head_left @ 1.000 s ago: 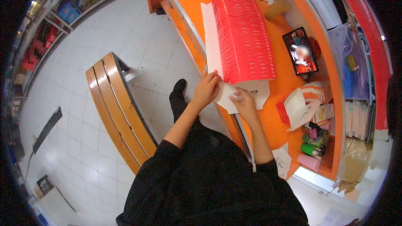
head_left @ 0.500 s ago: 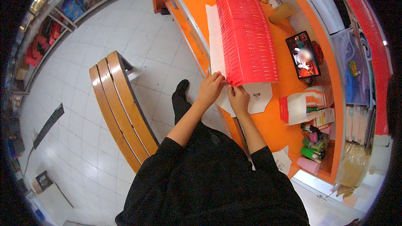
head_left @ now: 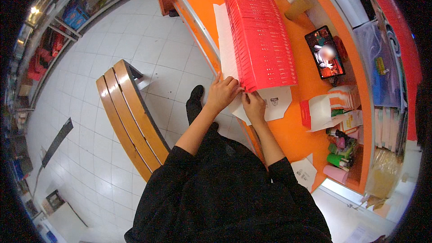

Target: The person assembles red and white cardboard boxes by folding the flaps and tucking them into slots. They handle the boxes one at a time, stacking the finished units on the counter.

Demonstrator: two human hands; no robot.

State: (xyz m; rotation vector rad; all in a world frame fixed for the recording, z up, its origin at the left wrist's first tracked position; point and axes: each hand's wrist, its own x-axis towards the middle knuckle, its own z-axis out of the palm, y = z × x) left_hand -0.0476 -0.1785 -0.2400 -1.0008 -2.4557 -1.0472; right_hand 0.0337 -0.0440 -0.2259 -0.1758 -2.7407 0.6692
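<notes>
A long row of flat red cartons [head_left: 261, 31] lies overlapped along the orange counter [head_left: 292, 130]. At its near end a white unfolded carton blank [head_left: 274, 105] sticks out from under the row. My left hand [head_left: 223, 92] pinches the near left corner of the row and blank. Just right of it, my right hand [head_left: 254, 105] presses on the white blank, fingertips at the red edge. Both hands touch each other at the fingertips.
A wooden bench [head_left: 130, 121] stands on the tiled floor to my left. On the counter sit a tablet with a lit screen [head_left: 325, 54], a stack of folded red-and-white cartons [head_left: 330, 108], small bottles and a pink roll [head_left: 339, 153], and a paper slip [head_left: 303, 171].
The loose red-and-white carton stack at the right now lies further right on the counter. My hands have come together at the near end of the red row.
</notes>
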